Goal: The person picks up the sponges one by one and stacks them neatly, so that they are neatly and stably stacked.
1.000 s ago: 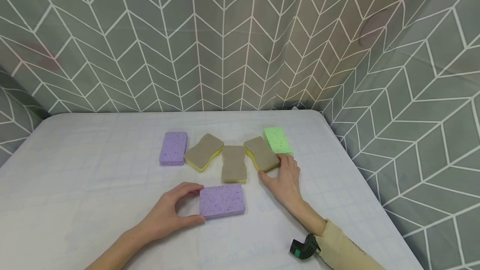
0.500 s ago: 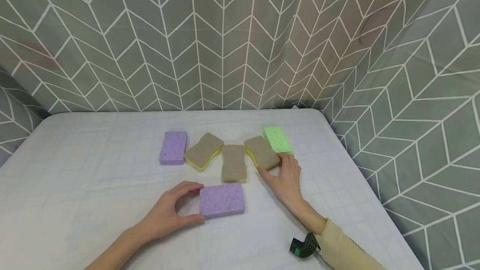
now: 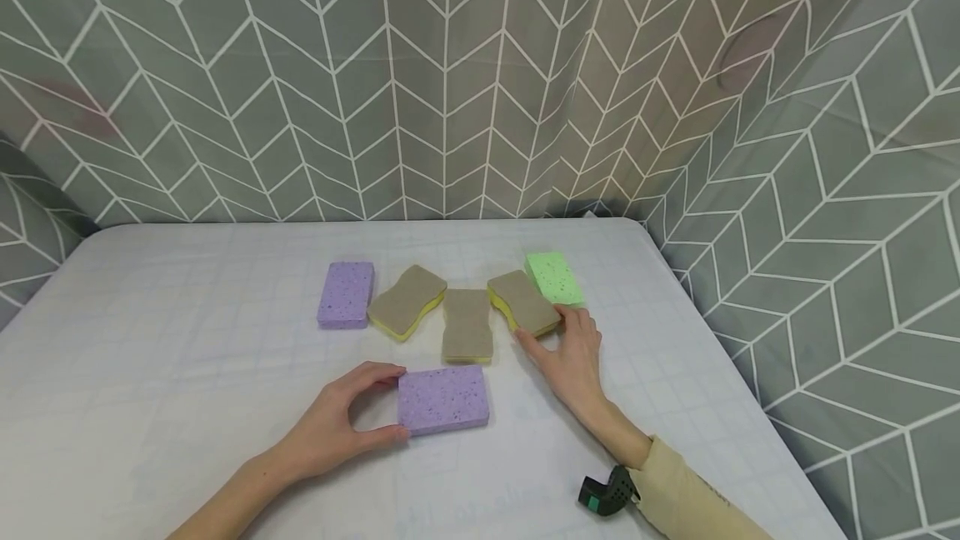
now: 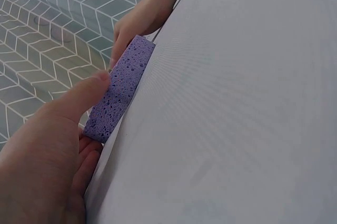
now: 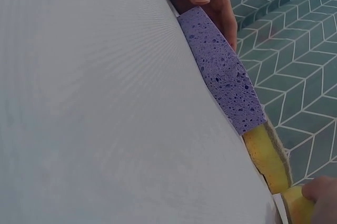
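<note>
In the head view, my left hand [image 3: 341,419] holds a purple sponge [image 3: 442,400] at its left end, thumb on the near corner and fingers on the far one. The left wrist view shows the thumb against this porous purple sponge [image 4: 124,90]. My right hand [image 3: 572,361] pinches the lower end of a yellow sponge with a taupe scrubbing face [image 3: 522,302]. A light green sponge [image 3: 555,277] lies just behind that one. Two more taupe-topped yellow sponges, the middle one [image 3: 467,325] and the left one [image 3: 408,302], lie beside it in a fan.
A second purple sponge [image 3: 347,296] lies at the left end of the row. All rest on a table with a white cover [image 3: 187,340]. A grey patterned curtain [image 3: 420,90] hangs behind the table and along its right side. A black wrist device [image 3: 609,492] sits at the right sleeve.
</note>
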### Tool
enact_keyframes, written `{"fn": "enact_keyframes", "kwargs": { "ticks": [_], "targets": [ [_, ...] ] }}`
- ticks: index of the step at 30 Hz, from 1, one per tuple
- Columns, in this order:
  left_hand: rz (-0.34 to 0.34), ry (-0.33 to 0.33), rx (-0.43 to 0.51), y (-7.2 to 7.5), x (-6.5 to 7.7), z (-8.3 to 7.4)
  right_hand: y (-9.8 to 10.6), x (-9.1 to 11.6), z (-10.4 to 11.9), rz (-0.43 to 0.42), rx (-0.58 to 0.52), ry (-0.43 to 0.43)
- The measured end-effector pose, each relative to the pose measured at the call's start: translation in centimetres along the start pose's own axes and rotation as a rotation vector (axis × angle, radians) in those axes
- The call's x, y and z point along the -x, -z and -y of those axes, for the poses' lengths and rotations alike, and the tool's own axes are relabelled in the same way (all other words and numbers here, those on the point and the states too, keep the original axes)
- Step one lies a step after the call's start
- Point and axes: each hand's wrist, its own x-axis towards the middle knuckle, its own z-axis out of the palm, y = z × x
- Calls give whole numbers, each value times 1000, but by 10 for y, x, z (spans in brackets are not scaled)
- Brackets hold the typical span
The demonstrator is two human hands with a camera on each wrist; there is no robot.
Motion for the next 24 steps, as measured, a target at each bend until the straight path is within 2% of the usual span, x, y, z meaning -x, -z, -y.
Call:
{"fn": "enact_keyframes", "kwargs": {
  "ticks": [7,13,24],
  "targets": [
    [-2,3,-10,0,0,1,3,1,2,12,-30,-14],
    [-6,-3,-3,-1,0,2,4,1,3,-14,-56,-9],
    [2,25,-8,-1,-1,2,6,1,3,-39,-101,-15]
  ]
}}
